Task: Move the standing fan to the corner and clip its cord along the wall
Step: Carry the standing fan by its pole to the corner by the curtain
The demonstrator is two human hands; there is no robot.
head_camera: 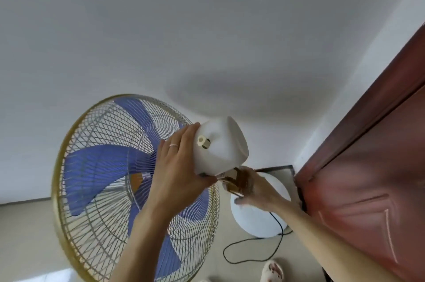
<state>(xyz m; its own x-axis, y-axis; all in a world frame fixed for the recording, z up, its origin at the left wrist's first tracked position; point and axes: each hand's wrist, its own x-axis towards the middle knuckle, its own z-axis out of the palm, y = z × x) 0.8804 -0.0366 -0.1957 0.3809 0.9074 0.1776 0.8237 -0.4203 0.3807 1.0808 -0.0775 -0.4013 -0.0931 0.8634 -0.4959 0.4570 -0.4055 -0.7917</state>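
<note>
White walls meet at a corner behind the fan, with a reddish-brown door (368, 189) close on the right and a beige floor (27, 231) below.

Position: the standing fan (128, 185) stands near that corner, its round white base (257, 219) on the floor just beside the door's lower edge. The cage faces left; the white motor housing (220, 146) points toward the corner.

Grip: your left hand (181, 166) is curled around the front and underside of the motor housing, fingers wrapped, holding it. Your right hand (257, 189) is closed around the brown neck joint (236, 180) below the housing.

Cord: the black cord (253, 249) lies loose on the floor in a wide loop, running out from the base. It is not clipped to the wall. No clips are in view.

Judgement: the fan appears close to its final spot; the cord work remains.

Advice for the step in hand:
- Carry the weight at the neck, not the housing; the head may tilt on its pivot.
- Keep the pole upright while you shift the base.
- Mind the door.
- Check the cord loop is clear of the base and of your slippered foot (272, 272) before setting down.
</note>
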